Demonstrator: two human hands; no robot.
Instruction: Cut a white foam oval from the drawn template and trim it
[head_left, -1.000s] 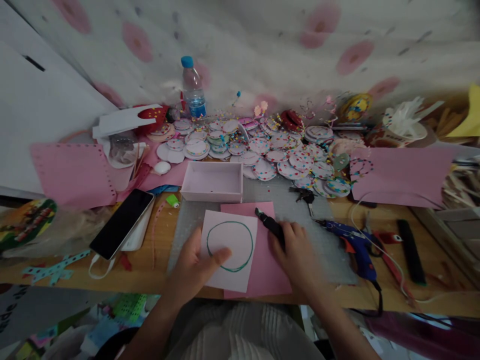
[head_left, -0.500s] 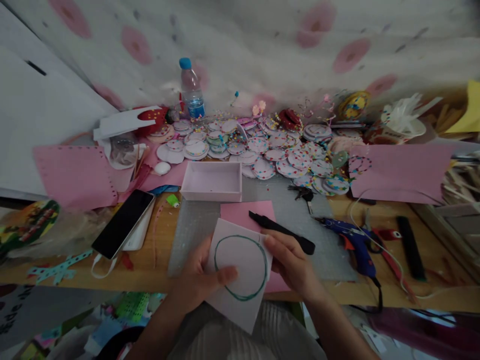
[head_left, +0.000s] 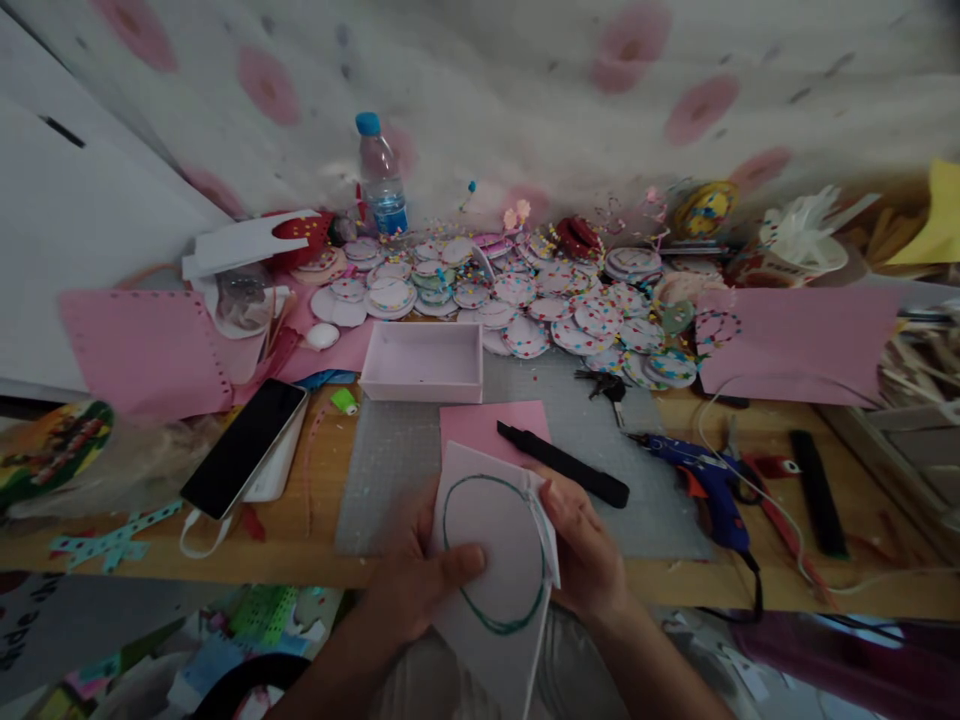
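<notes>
Our left hand (head_left: 431, 575) pinches card (head_left: 491, 590); our right hand (head_left: 589, 545) now bends back edge strip (head_left: 550, 540), flat moments ago; we judge it parting beside green circle (head_left: 504, 540).

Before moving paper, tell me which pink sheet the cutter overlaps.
The centre pink sheet, on the grey mat beyond the held card; the left sheet and right sheet don't touch the cutter.

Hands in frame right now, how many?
2. The left hand grips the pale card from its left side, thumb on its face; the right hand is at its right edge. Some fingers are hidden; no other hand shows.
</notes>
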